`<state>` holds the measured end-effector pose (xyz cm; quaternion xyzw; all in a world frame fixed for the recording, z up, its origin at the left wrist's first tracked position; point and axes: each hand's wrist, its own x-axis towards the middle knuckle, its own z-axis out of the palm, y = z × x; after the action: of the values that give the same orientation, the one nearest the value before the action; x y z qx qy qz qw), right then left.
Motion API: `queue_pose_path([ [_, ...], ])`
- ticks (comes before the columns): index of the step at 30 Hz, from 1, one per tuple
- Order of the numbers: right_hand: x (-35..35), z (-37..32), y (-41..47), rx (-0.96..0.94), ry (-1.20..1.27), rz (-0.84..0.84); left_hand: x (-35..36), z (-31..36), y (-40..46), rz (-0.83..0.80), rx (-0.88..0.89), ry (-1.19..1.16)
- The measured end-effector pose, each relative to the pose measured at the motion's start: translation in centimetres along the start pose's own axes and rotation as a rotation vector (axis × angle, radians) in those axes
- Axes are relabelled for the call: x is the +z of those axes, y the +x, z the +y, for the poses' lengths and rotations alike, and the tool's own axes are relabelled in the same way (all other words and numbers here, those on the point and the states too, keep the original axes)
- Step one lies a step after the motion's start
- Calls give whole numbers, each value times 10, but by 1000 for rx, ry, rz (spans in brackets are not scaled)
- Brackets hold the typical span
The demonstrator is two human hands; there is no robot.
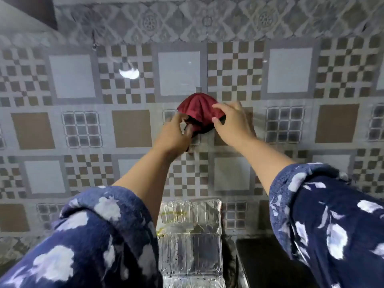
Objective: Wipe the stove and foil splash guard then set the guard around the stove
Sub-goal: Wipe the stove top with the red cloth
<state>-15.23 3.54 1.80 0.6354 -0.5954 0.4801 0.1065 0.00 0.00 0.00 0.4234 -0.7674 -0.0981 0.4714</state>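
Red cloth (199, 109) x1, pinched by 2 hands, L (174, 135) & R (232, 122), prob. on wall hook.

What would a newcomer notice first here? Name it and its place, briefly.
The red cloth stands out, bunched against the patterned tiled wall at centre, with the left hand and right hand both on it. Below, at bottom centre, a shiny foil splash guard shows yellowish stains.
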Motion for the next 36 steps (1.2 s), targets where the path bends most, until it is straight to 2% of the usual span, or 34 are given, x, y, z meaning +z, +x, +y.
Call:
queue_pose_path([
  [2, 10, 5, 12, -9, 68, 61, 8, 0, 13, 117, -26, -114],
  [4, 25, 8, 19, -4, 118, 49, 15, 3, 23, 167, -38, -200],
  [11, 48, 11, 41, 40, 295, 106, 23, 3, 47, 112, -85, -235],
  [16, 25, -9, 37, -38, 235, 155, 10, 14, 35, 145, -5, -277],
  [19, 7, -17, 8, -20, 217, 126, 4, 18, 7, 150, 5, -270],
  [27, -47, -27, -146, 242, 197, 3, 6, 48, -142, -49, -102, -357],
  [32, -93, -26, -258, 452, 198, -64, 32, 63, -249, -242, -164, -419],
  [36, -134, -15, -337, 616, 165, -149, 50, 78, -327, -414, -176, -359],
])
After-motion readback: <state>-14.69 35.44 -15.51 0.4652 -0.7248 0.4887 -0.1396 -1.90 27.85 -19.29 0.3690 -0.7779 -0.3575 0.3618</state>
